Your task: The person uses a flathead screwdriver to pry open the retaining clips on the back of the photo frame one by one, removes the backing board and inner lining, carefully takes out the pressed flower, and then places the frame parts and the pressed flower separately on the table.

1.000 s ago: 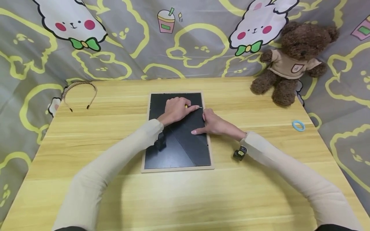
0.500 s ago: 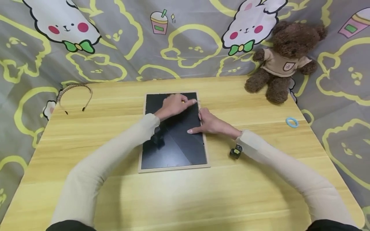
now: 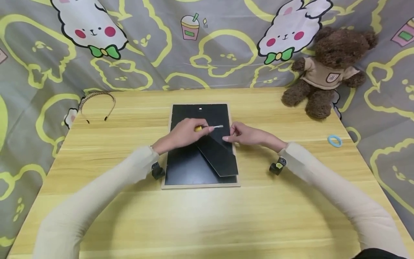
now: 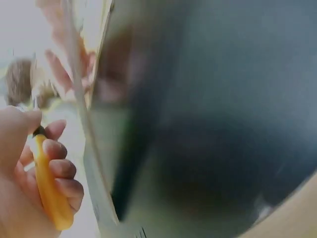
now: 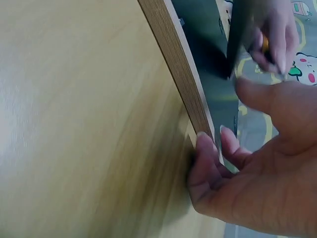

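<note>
A picture frame (image 3: 181,169) lies face down on the table, its black backboard upward within a thin light-wood border. The black stand leg (image 3: 220,158) tilts up off the backboard. My left hand (image 3: 185,133), above the upper half of the backboard, grips a screwdriver by its yellow handle (image 4: 52,188). Its metal shaft (image 3: 219,126) points right, apart from the border. At the frame's right side, the curled fingers of my right hand (image 3: 253,136) hold the wooden edge (image 5: 181,64). The right thumb (image 5: 257,94) stands clear of the wood.
A brown teddy bear (image 3: 330,77) sits at the back right of the table (image 3: 200,223). Nearer on that side lies a light blue ring (image 3: 334,141). A braided headband (image 3: 97,94) rests at the back left, and a patterned cloth (image 3: 226,43) hangs behind.
My left hand has drawn back from the frame's right border with the screwdriver. The stand leg, flat before, now tilts up. My right hand stays at the edge, its thumb off the backboard.
</note>
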A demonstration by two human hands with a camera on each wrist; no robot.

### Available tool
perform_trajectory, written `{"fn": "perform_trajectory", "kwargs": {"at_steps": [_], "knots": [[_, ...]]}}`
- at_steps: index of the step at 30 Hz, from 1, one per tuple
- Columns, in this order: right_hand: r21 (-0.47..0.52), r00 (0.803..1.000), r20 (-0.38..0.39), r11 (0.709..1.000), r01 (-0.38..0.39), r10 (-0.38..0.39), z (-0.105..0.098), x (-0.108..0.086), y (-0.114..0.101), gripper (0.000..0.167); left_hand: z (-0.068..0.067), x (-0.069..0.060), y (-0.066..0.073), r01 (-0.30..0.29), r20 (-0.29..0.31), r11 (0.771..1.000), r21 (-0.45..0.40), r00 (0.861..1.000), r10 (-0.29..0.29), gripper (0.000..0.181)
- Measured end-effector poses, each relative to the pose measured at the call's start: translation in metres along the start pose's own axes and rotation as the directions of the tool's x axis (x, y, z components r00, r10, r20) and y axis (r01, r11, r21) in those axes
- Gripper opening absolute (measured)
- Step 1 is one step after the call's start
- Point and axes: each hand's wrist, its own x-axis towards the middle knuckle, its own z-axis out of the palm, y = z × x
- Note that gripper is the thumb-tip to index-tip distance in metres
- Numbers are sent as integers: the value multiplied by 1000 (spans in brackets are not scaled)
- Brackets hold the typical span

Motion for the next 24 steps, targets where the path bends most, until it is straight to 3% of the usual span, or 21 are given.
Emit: {"fn": "perform_trajectory", "kwargs": {"at_steps": [3, 6, 11, 16, 24], "knots": [[-20, 998, 51, 1000, -24, 25, -5, -6, 0, 35, 8, -8, 11, -61, 84, 998, 7, 995, 60, 33], [-89, 993, 113, 996, -21, 31, -7, -15, -4, 33, 15, -11, 19, -119, 169, 991, 69, 980, 106, 40], [-165, 980, 194, 986, -5, 37, -7, -26, -5, 32, 29, -14, 25, -155, 256, 973, 171, 961, 108, 47], [-153, 975, 220, 988, 4, 30, 2, -31, -6, 39, 35, -16, 31, -137, 269, 966, 221, 960, 75, 51], [-158, 989, 143, 986, 54, -31, 16, -37, -1, 53, 44, -21, 39, -58, 204, 974, 219, 979, 12, 53]]}}
